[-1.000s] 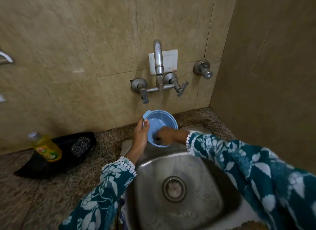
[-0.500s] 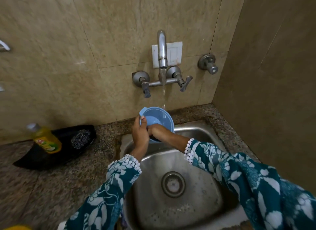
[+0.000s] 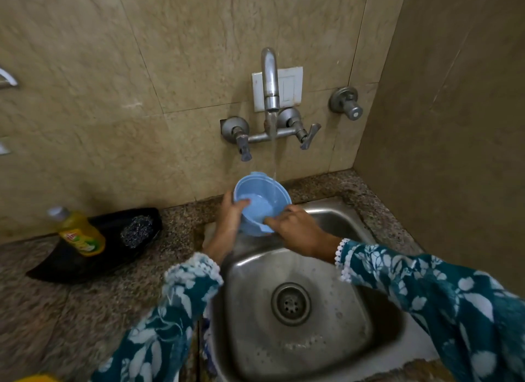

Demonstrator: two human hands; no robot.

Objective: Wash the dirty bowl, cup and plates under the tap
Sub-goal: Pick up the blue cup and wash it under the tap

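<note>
A light blue plastic bowl is held tilted toward me over the back of the steel sink. Water runs from the wall tap in a thin stream onto the bowl's right rim. My left hand grips the bowl's left rim, with the thumb inside it. My right hand holds the lower right rim, its fingertips reaching into the bowl. A little water lies inside the bowl. No cup or plates are in view.
A yellow dish-soap bottle and a steel scrubber lie on a black tray on the granite counter at the left. A separate valve sticks out of the wall at the right. A side wall closes the right.
The tap went from dry to a steady stream. My right hand came out of the bowl's inside to its lower right rim. The bowl sits under the water.
</note>
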